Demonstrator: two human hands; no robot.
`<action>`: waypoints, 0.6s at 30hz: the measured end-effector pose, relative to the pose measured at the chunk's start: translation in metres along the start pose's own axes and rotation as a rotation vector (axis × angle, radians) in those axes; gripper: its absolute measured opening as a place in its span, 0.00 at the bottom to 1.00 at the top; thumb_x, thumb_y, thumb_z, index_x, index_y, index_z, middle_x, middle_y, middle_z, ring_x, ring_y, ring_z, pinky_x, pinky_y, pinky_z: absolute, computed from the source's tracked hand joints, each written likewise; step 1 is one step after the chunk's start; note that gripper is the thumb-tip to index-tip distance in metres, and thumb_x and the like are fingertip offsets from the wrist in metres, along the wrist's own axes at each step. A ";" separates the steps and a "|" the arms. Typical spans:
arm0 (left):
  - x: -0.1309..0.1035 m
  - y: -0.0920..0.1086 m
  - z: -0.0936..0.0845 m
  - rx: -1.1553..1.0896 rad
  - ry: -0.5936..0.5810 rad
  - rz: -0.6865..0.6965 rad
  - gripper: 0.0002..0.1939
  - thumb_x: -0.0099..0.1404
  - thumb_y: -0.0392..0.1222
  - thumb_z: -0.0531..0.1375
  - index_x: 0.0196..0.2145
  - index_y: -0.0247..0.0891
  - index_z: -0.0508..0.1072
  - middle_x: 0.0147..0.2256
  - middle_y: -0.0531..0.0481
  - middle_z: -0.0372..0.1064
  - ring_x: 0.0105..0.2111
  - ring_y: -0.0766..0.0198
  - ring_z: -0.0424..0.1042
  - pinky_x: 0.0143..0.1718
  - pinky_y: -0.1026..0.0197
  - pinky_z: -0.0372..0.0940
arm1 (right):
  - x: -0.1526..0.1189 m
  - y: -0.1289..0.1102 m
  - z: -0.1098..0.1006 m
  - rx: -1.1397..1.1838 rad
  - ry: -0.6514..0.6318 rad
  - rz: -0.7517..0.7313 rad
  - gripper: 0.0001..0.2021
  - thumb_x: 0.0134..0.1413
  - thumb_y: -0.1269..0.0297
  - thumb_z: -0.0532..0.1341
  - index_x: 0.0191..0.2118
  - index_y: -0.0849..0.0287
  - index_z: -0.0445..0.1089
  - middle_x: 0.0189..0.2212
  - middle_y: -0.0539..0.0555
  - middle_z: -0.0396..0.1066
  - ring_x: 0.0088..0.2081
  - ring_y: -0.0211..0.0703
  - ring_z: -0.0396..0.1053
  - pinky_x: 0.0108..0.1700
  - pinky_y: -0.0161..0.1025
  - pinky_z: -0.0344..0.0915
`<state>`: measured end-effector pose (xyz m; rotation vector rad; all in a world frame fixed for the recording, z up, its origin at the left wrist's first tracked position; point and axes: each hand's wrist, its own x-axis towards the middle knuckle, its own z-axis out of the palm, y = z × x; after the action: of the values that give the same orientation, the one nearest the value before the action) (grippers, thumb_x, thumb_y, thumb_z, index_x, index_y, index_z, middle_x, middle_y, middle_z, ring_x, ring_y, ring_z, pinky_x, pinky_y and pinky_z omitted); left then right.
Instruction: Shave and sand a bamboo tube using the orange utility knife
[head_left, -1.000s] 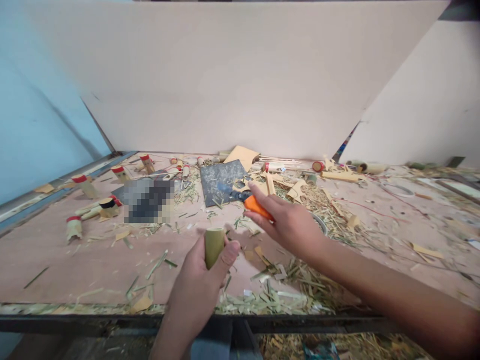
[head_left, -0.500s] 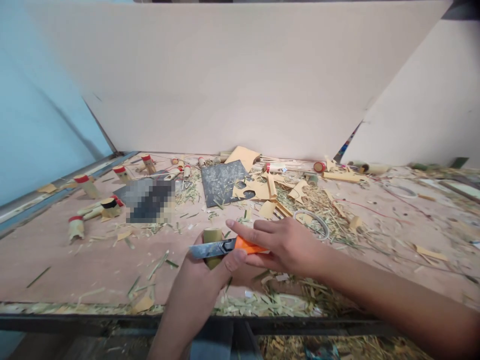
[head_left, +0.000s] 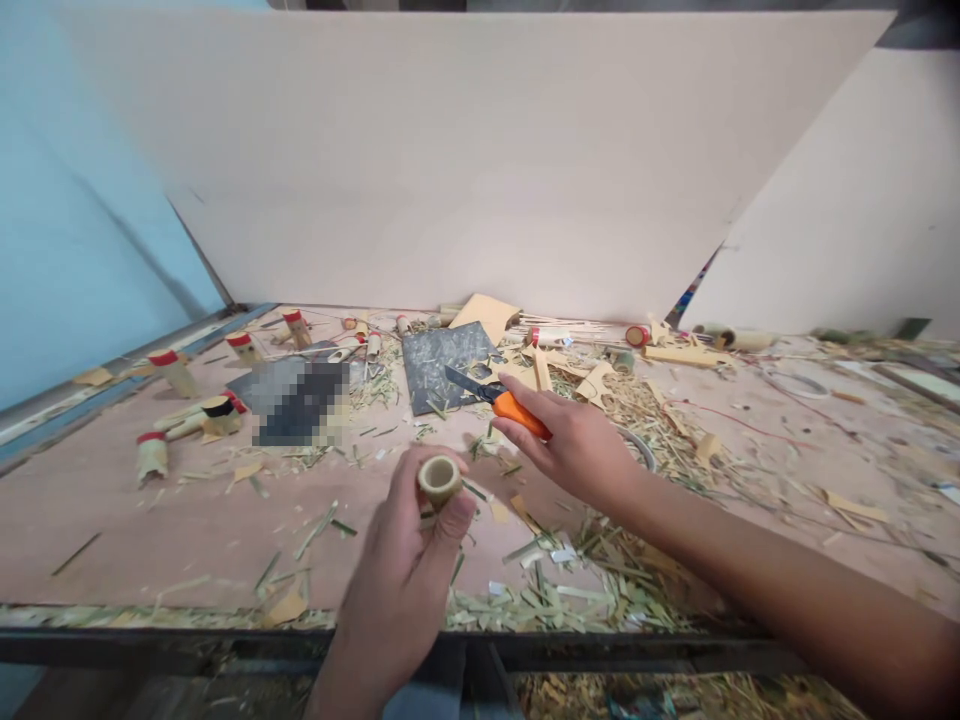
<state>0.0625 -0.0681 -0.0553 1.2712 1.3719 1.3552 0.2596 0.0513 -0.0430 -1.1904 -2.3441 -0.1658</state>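
My left hand (head_left: 409, 560) is wrapped round a short bamboo tube (head_left: 439, 482) above the front of the table. The tube's hollow open end tips up toward me, and its lower part is hidden by my fingers. To the right and a little farther off, my right hand (head_left: 581, 445) grips an orange utility knife (head_left: 521, 412). Its dark blade is out and points left, apart from the tube, in front of a dark grey mat (head_left: 442, 360). Green and pale bamboo shavings (head_left: 540, 605) lie beneath and around both hands.
Several red-topped bamboo pieces (head_left: 174, 372) stand or lie at the left. Cut yellow cardboard (head_left: 487, 318) and thin sticks lie toward the back, below a tall pale board (head_left: 480, 160). A roll of tape (head_left: 642, 450) sits partly behind my right forearm.
My right hand has drawn the knife away from the tube, up and to the right. My left hand has tilted the tube so its open end now shows.
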 end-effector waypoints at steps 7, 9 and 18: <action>0.005 -0.002 -0.005 0.173 -0.020 0.216 0.10 0.71 0.44 0.62 0.48 0.51 0.79 0.53 0.47 0.70 0.55 0.51 0.68 0.47 0.59 0.68 | 0.002 0.001 -0.001 0.035 -0.061 0.043 0.27 0.72 0.48 0.55 0.67 0.58 0.67 0.43 0.58 0.81 0.36 0.49 0.79 0.34 0.40 0.68; 0.005 0.000 -0.005 0.165 -0.018 0.217 0.11 0.70 0.42 0.62 0.49 0.51 0.79 0.54 0.46 0.70 0.55 0.50 0.68 0.47 0.58 0.68 | 0.002 0.001 -0.002 0.055 -0.077 0.048 0.27 0.71 0.47 0.55 0.66 0.59 0.68 0.43 0.58 0.81 0.36 0.51 0.79 0.35 0.42 0.69; 0.003 -0.004 -0.004 -0.321 -0.090 -0.103 0.24 0.72 0.56 0.62 0.60 0.49 0.63 0.60 0.41 0.71 0.48 0.52 0.77 0.39 0.59 0.72 | 0.000 -0.009 -0.007 0.225 -0.126 -0.011 0.26 0.71 0.48 0.56 0.65 0.60 0.68 0.50 0.60 0.80 0.46 0.53 0.79 0.45 0.43 0.71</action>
<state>0.0581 -0.0659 -0.0583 1.0203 1.0915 1.3658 0.2549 0.0436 -0.0359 -1.1055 -2.4025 0.1703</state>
